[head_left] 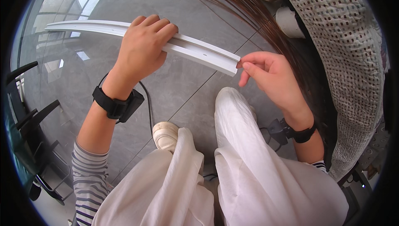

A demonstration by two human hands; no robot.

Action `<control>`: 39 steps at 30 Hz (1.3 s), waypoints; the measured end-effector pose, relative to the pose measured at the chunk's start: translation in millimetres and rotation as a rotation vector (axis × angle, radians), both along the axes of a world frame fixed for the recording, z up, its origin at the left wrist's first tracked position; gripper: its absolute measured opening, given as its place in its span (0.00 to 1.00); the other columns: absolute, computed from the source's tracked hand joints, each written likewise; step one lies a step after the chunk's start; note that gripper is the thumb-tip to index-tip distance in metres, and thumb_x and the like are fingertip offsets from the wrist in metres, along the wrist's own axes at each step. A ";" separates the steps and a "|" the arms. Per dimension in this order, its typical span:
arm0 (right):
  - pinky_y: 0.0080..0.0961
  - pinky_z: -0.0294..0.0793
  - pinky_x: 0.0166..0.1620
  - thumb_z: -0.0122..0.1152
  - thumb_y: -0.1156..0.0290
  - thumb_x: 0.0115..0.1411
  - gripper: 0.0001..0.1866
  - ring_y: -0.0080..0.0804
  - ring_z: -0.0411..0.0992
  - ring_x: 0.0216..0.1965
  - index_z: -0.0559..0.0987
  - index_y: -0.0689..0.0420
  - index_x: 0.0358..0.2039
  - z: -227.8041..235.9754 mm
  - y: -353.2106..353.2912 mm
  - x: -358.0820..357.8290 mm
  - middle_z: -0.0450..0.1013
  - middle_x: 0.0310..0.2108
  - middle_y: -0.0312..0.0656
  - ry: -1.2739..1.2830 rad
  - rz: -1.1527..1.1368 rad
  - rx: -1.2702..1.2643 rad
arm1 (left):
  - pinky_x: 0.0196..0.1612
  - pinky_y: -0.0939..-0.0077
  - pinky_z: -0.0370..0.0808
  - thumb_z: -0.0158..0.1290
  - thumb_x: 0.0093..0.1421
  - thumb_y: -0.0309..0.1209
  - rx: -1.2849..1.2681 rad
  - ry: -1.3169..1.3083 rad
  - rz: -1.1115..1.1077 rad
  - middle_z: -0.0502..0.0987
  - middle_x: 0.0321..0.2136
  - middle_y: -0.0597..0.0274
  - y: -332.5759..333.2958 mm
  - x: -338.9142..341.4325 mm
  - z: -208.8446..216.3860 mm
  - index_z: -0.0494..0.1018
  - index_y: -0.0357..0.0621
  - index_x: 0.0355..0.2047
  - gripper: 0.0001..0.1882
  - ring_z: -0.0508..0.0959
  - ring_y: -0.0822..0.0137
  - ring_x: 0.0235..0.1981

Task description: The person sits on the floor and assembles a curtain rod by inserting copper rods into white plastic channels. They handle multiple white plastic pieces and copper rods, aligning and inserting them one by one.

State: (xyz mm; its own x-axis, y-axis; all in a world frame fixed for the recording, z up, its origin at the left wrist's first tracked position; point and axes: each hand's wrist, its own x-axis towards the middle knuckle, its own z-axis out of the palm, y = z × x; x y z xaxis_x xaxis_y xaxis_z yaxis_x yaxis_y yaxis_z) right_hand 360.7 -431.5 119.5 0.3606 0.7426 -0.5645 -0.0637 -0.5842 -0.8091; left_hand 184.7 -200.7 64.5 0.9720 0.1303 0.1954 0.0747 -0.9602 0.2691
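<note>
A long white channel-shaped rail (199,54) stretches from the far left to the middle, with a groove along its length and a small slot near its right end. My left hand (145,43) is closed over the rail from above, partway along it. At the rail's right end is my right hand (268,74), thumb and index finger drawn together in a pinch. Its index fingertip is at the cut end of the rail. Whatever lies between those fingertips is too small to make out.
A bundle of thin brown rods (257,10) runs along the right, beside a white cylindrical object (289,22) and a woven, holed cloth (332,39). Grey floor tiles (178,89) lie beneath. Black-armed furniture (39,114) stands at left. A black cable (149,101) hangs from my left wrist device.
</note>
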 end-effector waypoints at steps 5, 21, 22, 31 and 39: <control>0.17 0.70 0.36 0.55 0.75 0.64 0.10 0.16 0.73 0.29 0.80 0.67 0.41 4.0 0.3 -1.1 0.80 0.25 0.38 0.012 -0.005 -0.034 | 0.42 0.68 0.69 0.54 0.38 0.17 -0.004 0.004 0.002 0.75 0.29 0.68 -3.2 -1.5 1.7 0.72 0.46 0.32 0.18 0.73 0.61 0.35; 0.20 0.73 0.41 0.54 0.76 0.65 0.10 0.20 0.75 0.30 0.78 0.71 0.41 -4.9 -1.5 0.9 0.79 0.25 0.40 0.105 0.021 -0.028 | 0.41 0.68 0.68 0.53 0.38 0.17 -0.026 0.015 -0.002 0.74 0.27 0.66 -9.6 -7.1 0.0 0.71 0.45 0.32 0.17 0.73 0.61 0.34; 0.20 0.73 0.41 0.54 0.76 0.65 0.10 0.20 0.75 0.30 0.78 0.71 0.41 -7.2 -2.2 0.4 0.79 0.25 0.40 0.105 0.024 -0.018 | 0.41 0.68 0.68 0.53 0.38 0.17 -0.028 0.016 -0.003 0.74 0.27 0.66 -9.7 -7.8 -0.8 0.71 0.45 0.32 0.17 0.73 0.60 0.34; 0.17 0.70 0.36 0.54 0.76 0.63 0.11 0.17 0.73 0.28 0.79 0.69 0.41 -4.5 3.3 0.4 0.78 0.24 0.38 0.180 0.061 -0.095 | 0.41 0.67 0.69 0.53 0.38 0.16 -0.047 0.050 -0.006 0.74 0.28 0.66 -9.0 -14.6 -6.8 0.71 0.45 0.32 0.17 0.73 0.60 0.34; 0.13 0.57 0.22 0.55 0.75 0.63 0.10 0.10 0.62 0.20 0.79 0.67 0.40 -5.4 5.6 0.2 0.78 0.22 0.35 0.241 0.035 -0.124 | 0.41 0.67 0.68 0.53 0.38 0.16 -0.047 0.021 -0.008 0.74 0.27 0.66 -7.7 -16.1 -8.6 0.70 0.45 0.30 0.17 0.73 0.60 0.34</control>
